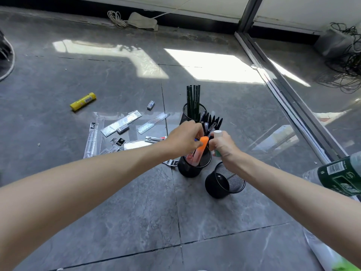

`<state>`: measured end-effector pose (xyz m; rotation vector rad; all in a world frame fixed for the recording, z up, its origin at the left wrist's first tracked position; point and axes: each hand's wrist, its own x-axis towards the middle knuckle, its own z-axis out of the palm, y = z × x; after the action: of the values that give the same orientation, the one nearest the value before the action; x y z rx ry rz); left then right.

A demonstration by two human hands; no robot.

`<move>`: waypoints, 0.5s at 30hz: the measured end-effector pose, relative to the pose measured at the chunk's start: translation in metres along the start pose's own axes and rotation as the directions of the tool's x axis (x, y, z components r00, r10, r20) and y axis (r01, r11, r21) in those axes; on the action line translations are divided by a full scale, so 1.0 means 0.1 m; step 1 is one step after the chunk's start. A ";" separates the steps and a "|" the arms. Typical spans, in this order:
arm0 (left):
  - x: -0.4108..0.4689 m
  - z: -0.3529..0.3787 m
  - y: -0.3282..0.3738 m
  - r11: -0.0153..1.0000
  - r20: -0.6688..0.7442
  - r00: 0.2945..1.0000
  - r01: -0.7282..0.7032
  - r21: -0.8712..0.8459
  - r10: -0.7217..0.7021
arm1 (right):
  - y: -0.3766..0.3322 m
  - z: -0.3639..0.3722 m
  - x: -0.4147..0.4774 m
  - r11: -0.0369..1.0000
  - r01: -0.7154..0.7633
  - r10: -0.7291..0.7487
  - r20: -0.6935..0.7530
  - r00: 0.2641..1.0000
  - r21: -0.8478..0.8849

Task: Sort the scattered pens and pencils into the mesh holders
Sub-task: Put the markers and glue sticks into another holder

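Several black mesh holders stand on the grey floor. The far holder (185, 114) carries dark green pencils (193, 100). Behind my hands a holder of black pens (214, 122) is mostly hidden. The near-middle holder (187, 169) has pink and orange markers in it. My left hand (183, 138) grips an orange highlighter (203, 144) angled down into that holder. My right hand (224, 147) is closed around a white-capped marker with a green end (217, 133). An almost bare holder (224, 182) sits under my right wrist.
Packaged refills, a clear ruler (153, 123), erasers (150, 105) and a yellow glue stick (83, 101) lie scattered at the left. A green-labelled bottle (340, 175) is at the right edge. A glass partition rail (283, 94) runs along the right; cables lie beyond it.
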<state>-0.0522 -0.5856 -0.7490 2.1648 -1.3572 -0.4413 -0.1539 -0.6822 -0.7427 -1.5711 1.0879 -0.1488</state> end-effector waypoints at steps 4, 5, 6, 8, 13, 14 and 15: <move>0.00 -0.08 0.03 0.987 -0.029 0.997 -0.079 -0.138 0.076 | 0.01 0.01 -0.04 0.994 0.029 -0.015 0.130 0.991 -0.106; -0.01 -0.09 0.05 0.983 -0.020 0.996 -0.088 -0.159 0.086 | 0.01 0.01 -0.05 0.992 0.036 -0.015 0.170 0.985 -0.124; -0.02 -0.09 0.08 0.982 -0.017 0.996 -0.090 -0.169 0.089 | 0.01 0.02 -0.05 0.990 0.042 -0.014 0.203 0.979 -0.135; -0.03 -0.05 0.11 0.983 -0.021 0.997 -0.075 -0.165 0.073 | 0.05 0.05 -0.04 0.986 0.058 -0.018 0.243 0.970 -0.157; -0.03 0.01 0.06 0.993 -0.052 0.992 -0.113 -0.036 0.111 | 0.14 -0.01 0.00 0.982 0.109 -0.066 0.259 0.964 -0.153; -0.03 0.01 0.03 0.993 -0.055 0.992 -0.116 0.009 0.116 | 0.14 -0.03 0.00 0.976 0.119 -0.072 0.245 0.967 -0.182; -0.03 0.00 0.01 0.992 -0.053 0.992 -0.114 0.051 0.116 | 0.14 -0.05 0.00 0.964 0.133 -0.080 0.226 0.971 -0.229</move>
<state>-0.0548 -0.5829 -0.7488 2.1073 -1.4659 -0.3048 -0.1640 -0.6844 -0.7528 -1.8210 0.8754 0.0848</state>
